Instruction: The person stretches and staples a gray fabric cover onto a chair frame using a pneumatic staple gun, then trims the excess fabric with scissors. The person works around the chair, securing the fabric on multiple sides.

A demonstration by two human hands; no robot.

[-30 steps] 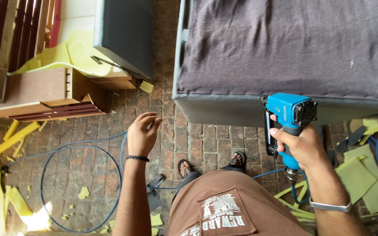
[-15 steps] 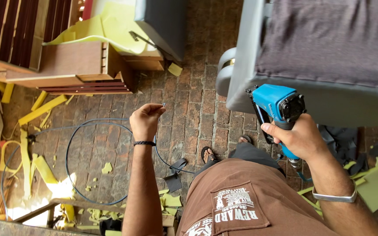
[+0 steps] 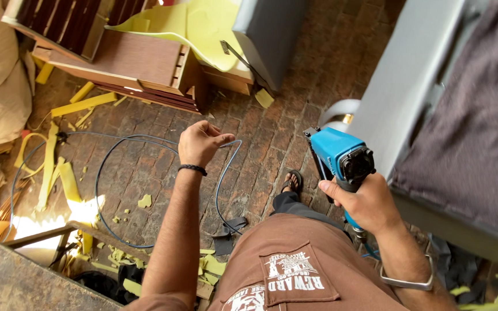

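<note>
Head view: blue pneumatic stapler is gripped in right hand, fingers wrapped around its handle, beside grey upholstered frame; judged heavy, rigid, best held by handle; left hand is loosely curled, empty, above blue air hose.

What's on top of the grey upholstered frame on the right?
A dark purplish-brown fabric sheet covers the top of the grey upholstered frame. Whatever lies beneath that fabric is hidden.

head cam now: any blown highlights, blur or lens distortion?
Head view: one overexposed sun patch on the brick floor lower left; the rest evenly shaded. Left hand and right hand on the blue staple gun are sharp. Wide-angle bending tilts the grey upholstered frame at the edge.
</note>
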